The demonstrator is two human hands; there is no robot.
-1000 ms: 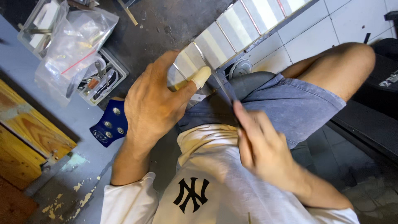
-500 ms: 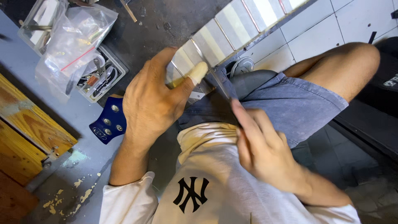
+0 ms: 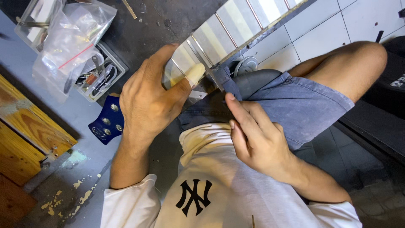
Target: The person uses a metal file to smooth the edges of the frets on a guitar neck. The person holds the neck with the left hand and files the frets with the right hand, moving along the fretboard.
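A long fretted instrument neck (image 3: pixel 236 21) with metal frets runs from the upper right down onto my lap. My left hand (image 3: pixel 147 101) is wrapped over its near end, and the thumb wears a pale covering. A blue headstock-like piece (image 3: pixel 105 122) with round metal studs shows just beyond that hand. My right hand (image 3: pixel 257 139) grips a thin flat grey metal tool (image 3: pixel 216 78), index finger laid along it. The tool's tip rests at the neck's edge beside my left thumb.
A clear plastic bag (image 3: pixel 71 42) lies over an open tray of small tools (image 3: pixel 101 80) at the upper left. Wooden boards (image 3: pixel 25 126) stand at the left. White floor tiles (image 3: pixel 320 33) and a dark shoe (image 3: pixel 247 65) lie beyond my bent bare knee (image 3: pixel 363 59).
My right hand with the tool has slid a little up and left toward the neck's end. My left hand keeps its grip.
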